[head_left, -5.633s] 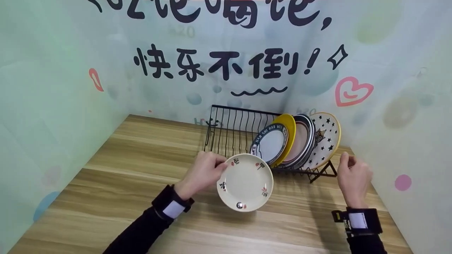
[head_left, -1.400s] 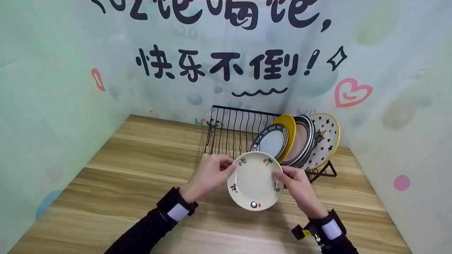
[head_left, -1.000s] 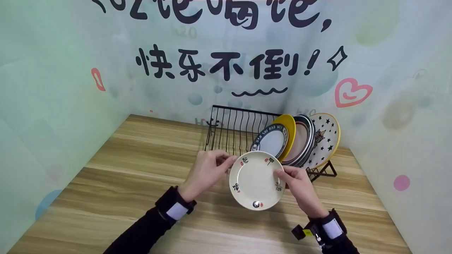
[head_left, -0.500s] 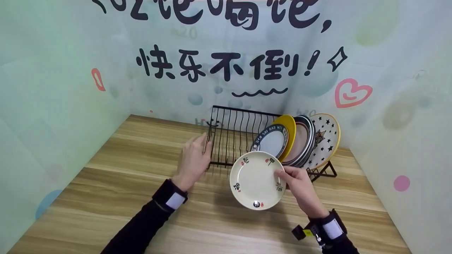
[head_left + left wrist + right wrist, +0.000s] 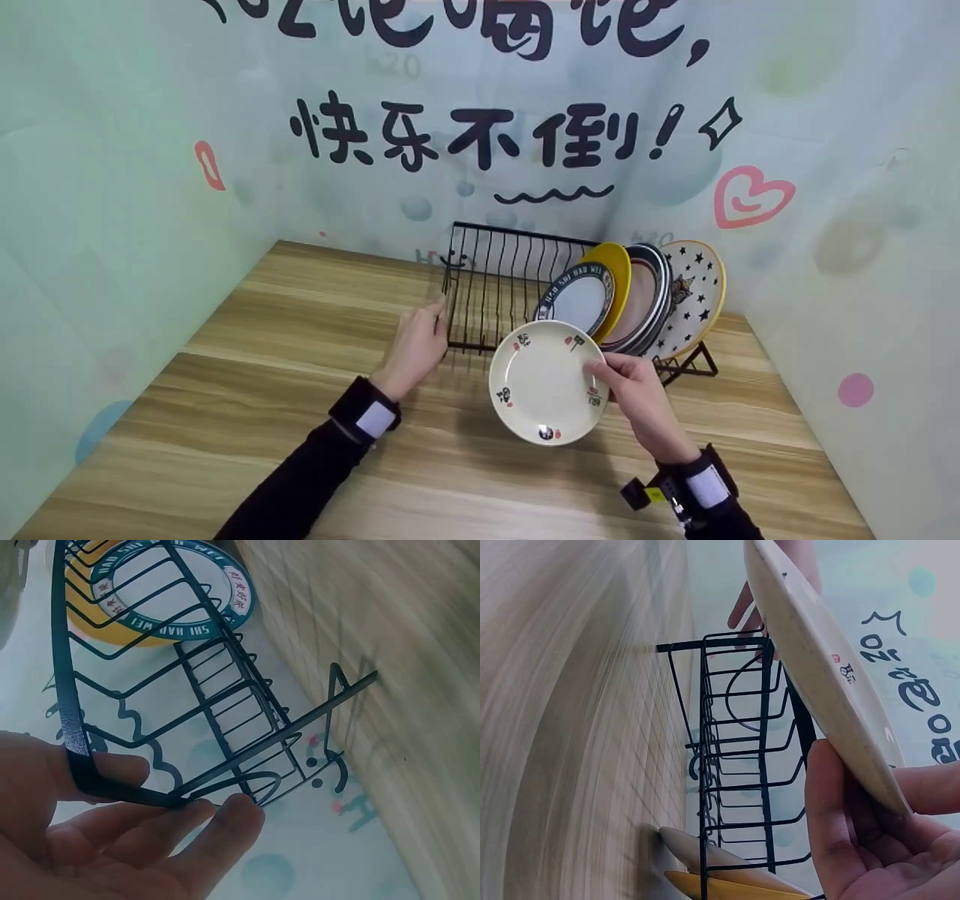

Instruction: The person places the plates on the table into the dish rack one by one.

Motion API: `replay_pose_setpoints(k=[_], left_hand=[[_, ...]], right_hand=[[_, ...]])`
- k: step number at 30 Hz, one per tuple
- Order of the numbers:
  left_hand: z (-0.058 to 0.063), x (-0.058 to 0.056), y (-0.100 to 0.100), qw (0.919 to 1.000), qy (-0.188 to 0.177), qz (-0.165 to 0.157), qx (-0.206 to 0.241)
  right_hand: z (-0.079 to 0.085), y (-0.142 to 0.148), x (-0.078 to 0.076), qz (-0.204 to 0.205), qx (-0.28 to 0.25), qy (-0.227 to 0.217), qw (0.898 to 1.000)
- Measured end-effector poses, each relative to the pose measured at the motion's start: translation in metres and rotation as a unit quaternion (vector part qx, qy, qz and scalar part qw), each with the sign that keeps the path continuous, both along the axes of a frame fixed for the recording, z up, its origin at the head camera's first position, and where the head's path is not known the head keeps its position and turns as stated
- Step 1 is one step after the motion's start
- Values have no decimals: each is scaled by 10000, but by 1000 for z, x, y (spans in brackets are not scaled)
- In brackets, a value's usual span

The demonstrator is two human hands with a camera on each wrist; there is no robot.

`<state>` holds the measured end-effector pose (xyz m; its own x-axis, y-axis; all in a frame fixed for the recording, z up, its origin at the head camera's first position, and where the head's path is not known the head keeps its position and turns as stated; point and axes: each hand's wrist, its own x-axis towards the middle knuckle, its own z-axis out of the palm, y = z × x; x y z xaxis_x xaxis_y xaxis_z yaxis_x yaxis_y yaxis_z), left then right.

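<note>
My right hand (image 5: 637, 394) pinches a cream plate (image 5: 547, 390) with small printed figures by its right rim, thumb on the face and fingers behind. The plate is held up, tilted, in front of a black wire dish rack (image 5: 480, 347). My left hand (image 5: 416, 341) is at the rack's left end. In the left wrist view the left fingers (image 5: 225, 840) curl about the rack's corner, with a digit on each side of the wire. Standing in the rack are a white plate with a dark lettered rim (image 5: 577, 300) and a yellow plate (image 5: 619, 274) behind it.
Further right in the rack stand several dark-rimmed plates (image 5: 636, 300) and a star-patterned plate (image 5: 694, 292). The rack sits on a wood-grain table (image 5: 300, 337) against a printed back wall (image 5: 360, 202). Side walls close in the left and right.
The right hand has come in from the right and taken the plate's right rim. The left hand has let go of the plate and moved left to the rack's left end.
</note>
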<state>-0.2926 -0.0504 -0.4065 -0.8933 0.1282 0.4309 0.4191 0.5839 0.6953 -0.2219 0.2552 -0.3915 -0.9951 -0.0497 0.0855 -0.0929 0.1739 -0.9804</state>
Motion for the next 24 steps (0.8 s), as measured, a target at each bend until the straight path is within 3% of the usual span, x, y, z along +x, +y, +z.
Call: replay_pose_setpoints(k=[16, 20, 24], left_hand=[[-6, -4, 1, 9982, -480, -170, 303], [-5, -4, 1, 9963, -711, -167, 444], [-3, -3, 0, 9962, -717, -187, 462]], right_hand=[[5, 0, 1, -65, -17, -133, 9999], [14, 1, -2, 49, 124, -116, 9998], [31, 4, -8, 223, 342, -51, 9992]])
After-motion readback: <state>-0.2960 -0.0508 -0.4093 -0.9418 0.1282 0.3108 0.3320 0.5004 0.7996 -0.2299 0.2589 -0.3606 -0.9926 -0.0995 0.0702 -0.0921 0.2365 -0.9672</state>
